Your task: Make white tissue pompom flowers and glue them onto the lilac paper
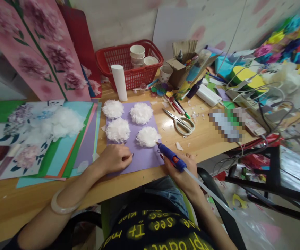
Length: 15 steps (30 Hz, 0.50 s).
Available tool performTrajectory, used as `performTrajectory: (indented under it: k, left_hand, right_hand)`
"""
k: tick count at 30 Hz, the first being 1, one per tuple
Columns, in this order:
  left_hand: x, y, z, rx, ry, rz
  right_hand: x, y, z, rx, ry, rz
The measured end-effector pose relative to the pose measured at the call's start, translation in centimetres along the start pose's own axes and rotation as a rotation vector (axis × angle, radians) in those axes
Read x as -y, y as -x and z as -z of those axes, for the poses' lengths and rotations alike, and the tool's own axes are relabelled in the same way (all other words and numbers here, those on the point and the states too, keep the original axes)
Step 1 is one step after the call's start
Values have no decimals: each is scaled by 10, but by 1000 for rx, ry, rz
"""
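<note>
In my right hand (182,170) is a blue hot glue gun (172,156), with a long translucent glue stick (209,192) running out of its back. Its nozzle points at the edge of the nearest right white paper flower (147,136); whether they touch I cannot tell. Several such fluffy flowers lie on a sheet of purple paper (139,161), among them a far left one (112,109) and a far right one (141,113). My left hand (114,158) rests on the paper's left edge, fingers curled in a loose fist with nothing visible in it, just below the near left flower (118,130).
Scissors (182,123) and markers (182,108) lie to the right. Behind stand a white roll (119,83), a red basket (129,74) with paper cups, and a cardboard box (181,66). Coloured paper sheets (83,149) spread leftward. Cables (259,93) crowd the right end.
</note>
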<state>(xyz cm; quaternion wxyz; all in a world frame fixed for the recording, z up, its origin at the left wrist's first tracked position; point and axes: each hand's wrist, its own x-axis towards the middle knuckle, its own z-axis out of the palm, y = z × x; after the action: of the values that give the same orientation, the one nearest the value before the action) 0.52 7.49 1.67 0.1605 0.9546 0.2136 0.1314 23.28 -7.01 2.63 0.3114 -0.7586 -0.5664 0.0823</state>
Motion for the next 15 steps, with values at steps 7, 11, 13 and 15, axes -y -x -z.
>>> performTrajectory:
  k: [7,11,13,15]
  left_hand:
    - [1,0,-1,-6,-6,0]
    - [1,0,-2,-11,0,4]
    - [1,0,-2,-4,8,16]
    - [0,0,-2,9,15,28]
  right_hand:
    - [1,-2,5,-6,71,10]
    - [16,0,9,13,20,73]
    - [24,0,7,30,15,89]
    - [29,-2,4,69,26,88]
